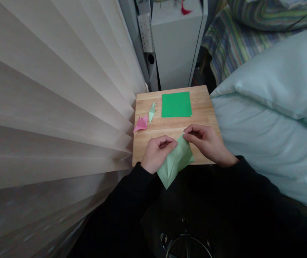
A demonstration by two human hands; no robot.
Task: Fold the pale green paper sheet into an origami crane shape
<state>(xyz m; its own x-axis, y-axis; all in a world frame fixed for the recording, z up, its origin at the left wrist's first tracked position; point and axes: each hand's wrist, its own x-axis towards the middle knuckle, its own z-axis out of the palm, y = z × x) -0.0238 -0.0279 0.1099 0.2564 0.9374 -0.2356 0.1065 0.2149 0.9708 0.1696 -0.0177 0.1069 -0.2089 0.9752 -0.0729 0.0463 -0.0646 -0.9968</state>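
Note:
A creased sheet of light green origami paper (176,159) is held over the near edge of a small wooden table (159,129), one corner pointing down past that edge. My left hand (160,152) pinches its upper left side between thumb and fingers. At its top corner, my right hand (206,141) has thumb and index finger closed on the tip. Beyond my hands lie a pink folded paper figure (141,123), a slim pale green folded paper piece (152,113) and a stack of bright green paper (176,104).
Pleated curtains (62,107) hang along the left side of the table. To the right is a bed with pale blue bedding (263,125). A white cabinet (176,50) stands behind the table, and a striped cloth (236,39) is at the back right.

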